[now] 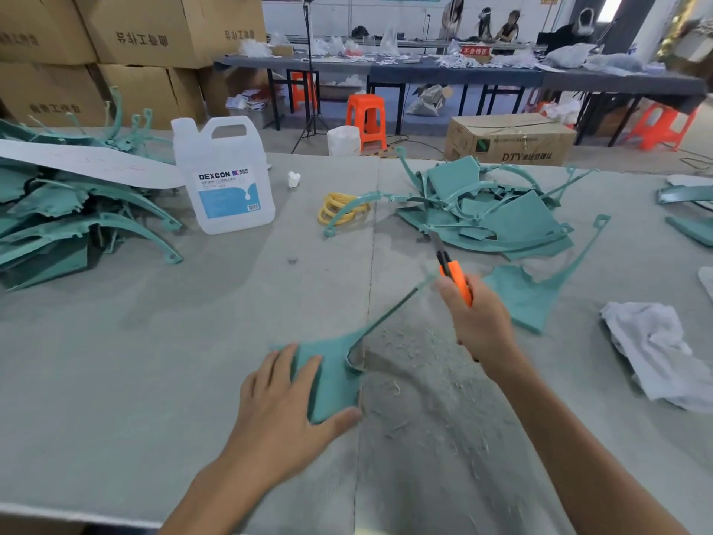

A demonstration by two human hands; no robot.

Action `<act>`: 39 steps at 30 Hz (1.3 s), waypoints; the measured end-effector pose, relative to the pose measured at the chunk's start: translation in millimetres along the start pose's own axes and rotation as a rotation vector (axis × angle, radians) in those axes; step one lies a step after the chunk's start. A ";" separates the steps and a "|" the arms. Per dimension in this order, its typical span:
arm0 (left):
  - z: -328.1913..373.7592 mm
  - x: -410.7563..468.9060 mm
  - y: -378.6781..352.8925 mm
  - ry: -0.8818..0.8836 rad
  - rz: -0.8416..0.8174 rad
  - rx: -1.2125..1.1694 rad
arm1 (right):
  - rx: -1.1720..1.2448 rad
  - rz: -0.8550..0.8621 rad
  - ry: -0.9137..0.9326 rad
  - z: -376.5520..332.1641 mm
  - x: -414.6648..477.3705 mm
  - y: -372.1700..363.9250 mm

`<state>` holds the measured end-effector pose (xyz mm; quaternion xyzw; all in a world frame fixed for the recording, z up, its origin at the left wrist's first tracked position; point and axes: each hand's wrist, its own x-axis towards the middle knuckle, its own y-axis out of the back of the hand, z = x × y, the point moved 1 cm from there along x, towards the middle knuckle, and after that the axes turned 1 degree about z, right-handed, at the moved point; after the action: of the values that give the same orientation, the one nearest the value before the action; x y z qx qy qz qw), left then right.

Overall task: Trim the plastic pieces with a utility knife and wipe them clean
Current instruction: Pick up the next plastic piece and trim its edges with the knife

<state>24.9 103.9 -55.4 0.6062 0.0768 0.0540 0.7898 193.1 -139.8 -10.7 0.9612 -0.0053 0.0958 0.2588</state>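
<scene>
Grey table carries a left heap and a far right heap of teal plastic offcuts. A clear jug stands upright between them, and a white cloth lies crumpled at right. The teal plastic piece lies near centre. My left hand presses it flat, fingers straight. My right hand is curled tight round the orange utility knife, blade extended, beside the piece's thin arm; contact unclear.
</scene>
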 end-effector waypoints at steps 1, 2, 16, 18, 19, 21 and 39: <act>-2.3 -4.1 -5.3 0.024 -0.017 0.021 | -0.047 0.013 0.034 -1.5 -6.3 4.8; -4.7 -5.1 -8.6 0.036 -0.016 0.030 | -0.090 0.018 0.081 -3.6 -14.1 9.6; -5.7 2.3 -17.1 0.054 0.090 -0.092 | -0.733 -0.545 0.360 -17.2 -68.2 -22.5; -6.0 2.1 -16.3 0.052 0.093 -0.100 | -0.740 -0.559 0.366 -18.4 -68.7 -25.4; -6.4 1.8 -16.3 0.052 0.096 -0.100 | -0.743 -0.566 0.368 -18.7 -68.1 -27.0; -5.9 1.2 -16.1 0.052 0.104 -0.096 | -0.738 -0.582 0.365 -18.8 -65.7 -27.5; -3.5 0.8 -15.1 0.065 0.093 -0.134 | -0.771 -0.441 0.355 -15.6 -68.0 -36.5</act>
<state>24.9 103.5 -71.0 0.5530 0.0704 0.1150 0.8222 125.8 -103.1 -28.3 0.7420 0.2079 0.1924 0.6076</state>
